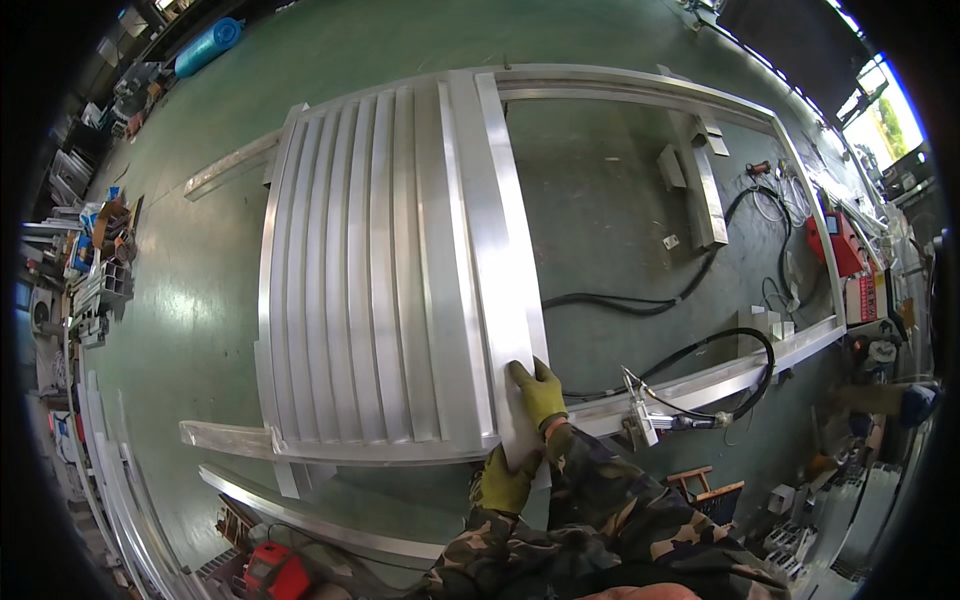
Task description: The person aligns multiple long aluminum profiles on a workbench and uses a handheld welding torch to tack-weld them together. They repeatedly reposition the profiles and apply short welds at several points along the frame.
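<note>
A long, flat silver metal slat [508, 250] lies crosswise over a large metal frame [640, 82], beside a row of similar slats [350, 270]. My right hand [541, 393], in a yellow-green work glove, grips the slat's right edge close to its near end, thumb on top. Just below, my left hand [505, 483], gloved alike, is closed round the near end; part of its fingers is hidden under the metal. To the right, a welding torch [640, 418] with a black cable rests on the frame's near rail [700, 383].
Black cables [640, 303] run across the floor inside the frame's right half, near a metal beam [708, 205]. Red machines stand at the right [838, 243] and the lower left [277, 572]. A blue roll [208, 47] lies far left. Loose metal bars [310, 515] lie nearby.
</note>
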Tool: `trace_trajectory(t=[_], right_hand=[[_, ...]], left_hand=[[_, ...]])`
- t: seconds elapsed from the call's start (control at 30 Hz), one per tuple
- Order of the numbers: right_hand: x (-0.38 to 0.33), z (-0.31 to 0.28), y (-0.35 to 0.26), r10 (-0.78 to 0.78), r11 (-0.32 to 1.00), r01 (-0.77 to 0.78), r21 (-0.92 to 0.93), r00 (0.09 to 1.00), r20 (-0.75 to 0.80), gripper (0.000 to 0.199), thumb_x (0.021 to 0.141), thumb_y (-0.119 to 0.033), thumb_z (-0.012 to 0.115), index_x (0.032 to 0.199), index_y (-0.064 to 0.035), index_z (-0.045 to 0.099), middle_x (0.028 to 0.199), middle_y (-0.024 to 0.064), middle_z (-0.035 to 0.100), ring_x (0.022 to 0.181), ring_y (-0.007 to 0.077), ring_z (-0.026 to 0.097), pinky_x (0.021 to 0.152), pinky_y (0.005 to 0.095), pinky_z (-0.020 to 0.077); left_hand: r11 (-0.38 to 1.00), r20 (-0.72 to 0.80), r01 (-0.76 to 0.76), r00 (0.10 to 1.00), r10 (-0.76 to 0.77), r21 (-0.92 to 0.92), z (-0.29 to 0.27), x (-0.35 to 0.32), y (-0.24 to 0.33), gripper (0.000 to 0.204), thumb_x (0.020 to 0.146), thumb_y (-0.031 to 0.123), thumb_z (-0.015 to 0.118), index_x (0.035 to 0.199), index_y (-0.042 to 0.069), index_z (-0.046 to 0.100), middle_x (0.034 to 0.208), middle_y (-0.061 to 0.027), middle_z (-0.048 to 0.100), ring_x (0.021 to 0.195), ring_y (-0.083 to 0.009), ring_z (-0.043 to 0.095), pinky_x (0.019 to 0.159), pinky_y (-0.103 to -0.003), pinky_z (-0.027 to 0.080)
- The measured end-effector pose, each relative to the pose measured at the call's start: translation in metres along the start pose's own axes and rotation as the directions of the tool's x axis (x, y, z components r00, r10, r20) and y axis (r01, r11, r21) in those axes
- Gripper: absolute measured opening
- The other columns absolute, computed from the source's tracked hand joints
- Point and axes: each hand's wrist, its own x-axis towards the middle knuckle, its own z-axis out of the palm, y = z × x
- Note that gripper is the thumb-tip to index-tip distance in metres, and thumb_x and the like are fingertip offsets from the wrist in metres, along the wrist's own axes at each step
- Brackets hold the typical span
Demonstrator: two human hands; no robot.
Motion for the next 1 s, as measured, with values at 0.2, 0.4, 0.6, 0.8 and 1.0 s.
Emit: trace_trajectory(t=[0.2, 0.4, 0.6, 0.8, 1.0], right_hand=[[0.006, -0.067, -0.013, -0.055, 0.994, 0.057, 0.092, 0.998, -0.025, 0.052, 0.095, -0.036, 0.077, 0.126, 0.0052, 0.068, 0.110, 0.0096, 0.074, 0.097, 0.0157, 0.064, 0.086, 0.0303, 0.0510], [0.044, -0.104, -0.036, 0.012, 0.999, -0.012, 0.030, 1.000, 0.008, 0.062, 0.095, -0.041, 0.076, 0.131, 0.0073, 0.064, 0.116, 0.0160, 0.073, 0.104, 0.0218, 0.066, 0.092, 0.0343, 0.0513], [0.059, -0.106, -0.042, 0.107, 0.991, -0.112, 0.067, 0.992, 0.071, 0.066, 0.094, -0.045, 0.076, 0.130, 0.0097, 0.063, 0.114, 0.0162, 0.072, 0.104, 0.0224, 0.065, 0.094, 0.0334, 0.0497], [0.060, -0.116, -0.034, 0.105, 0.994, -0.106, 0.021, 0.993, 0.055, 0.068, 0.094, -0.046, 0.077, 0.128, 0.0110, 0.064, 0.112, 0.0132, 0.071, 0.100, 0.0191, 0.064, 0.090, 0.0295, 0.0504], [0.074, -0.117, -0.018, 0.062, 0.997, -0.064, 0.038, 0.996, 0.057, 0.068, 0.095, -0.047, 0.076, 0.128, 0.0103, 0.064, 0.114, 0.0142, 0.072, 0.101, 0.0189, 0.064, 0.089, 0.0302, 0.0511]], left_hand=[[0.998, 0.016, 0.064, 0.998, -0.063, -0.021, 0.057, -0.019, 0.039, 0.065, 0.086, 0.054, 0.078, 0.125, 0.003, 0.066, 0.117, -0.0238, 0.071, 0.109, -0.0431, 0.067, 0.090, -0.049, 0.053], [0.986, -0.131, 0.026, 0.991, -0.005, 0.162, 0.101, -0.004, 0.083, 0.060, 0.088, 0.052, 0.077, 0.119, 0.002, 0.067, 0.111, -0.0247, 0.071, 0.104, -0.0461, 0.067, 0.088, -0.050, 0.053], [0.989, -0.199, 0.073, 0.979, -0.046, 0.130, 0.110, 0.002, 0.099, 0.054, 0.090, 0.046, 0.074, 0.120, 0.001, 0.066, 0.114, -0.0251, 0.070, 0.105, -0.0462, 0.067, 0.088, -0.052, 0.052], [0.988, -0.187, 0.068, 0.981, -0.042, 0.137, 0.118, 0.003, 0.093, 0.056, 0.090, 0.048, 0.074, 0.120, 0.001, 0.066, 0.113, -0.0256, 0.069, 0.105, -0.0472, 0.066, 0.087, -0.052, 0.052], [0.989, -0.162, 0.046, 0.987, -0.023, 0.138, 0.127, 0.016, 0.074, 0.056, 0.092, 0.049, 0.072, 0.117, 0.000, 0.066, 0.111, -0.0269, 0.069, 0.102, -0.0488, 0.065, 0.085, -0.053, 0.052]])
